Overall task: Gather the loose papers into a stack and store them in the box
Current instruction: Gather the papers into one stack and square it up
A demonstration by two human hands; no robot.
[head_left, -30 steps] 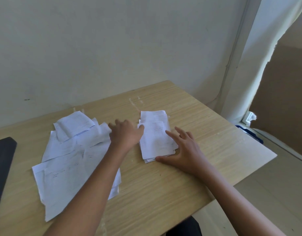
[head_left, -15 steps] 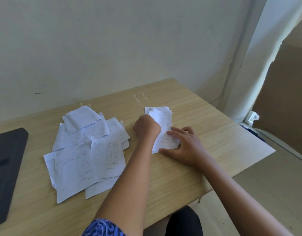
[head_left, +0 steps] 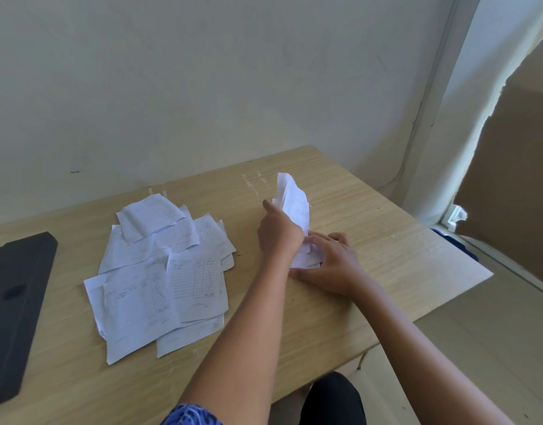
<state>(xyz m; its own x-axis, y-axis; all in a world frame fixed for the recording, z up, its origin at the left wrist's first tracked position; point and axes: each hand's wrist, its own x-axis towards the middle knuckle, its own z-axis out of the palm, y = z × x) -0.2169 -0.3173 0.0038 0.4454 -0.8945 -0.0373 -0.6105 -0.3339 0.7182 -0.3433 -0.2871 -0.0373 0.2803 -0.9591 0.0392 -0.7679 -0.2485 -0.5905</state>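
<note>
A small stack of white papers stands tilted up off the wooden table. My left hand grips its left edge. My right hand holds the stack's lower end against the table, thumb along the near edge. To the left, several loose white sheets with handwriting and printed lines lie spread and overlapping. A flat black box rests at the table's left edge, cut off by the frame.
A white wall runs behind the table. A pale curtain hangs at the right, with brown cardboard beyond it. The table's right and near edges drop to a tiled floor. A dark trouser leg shows below the table.
My left hand left the loose pile, took the small stack's left side and lifted its far end upright. My right hand stayed on the stack's near end. The view shifted right.
</note>
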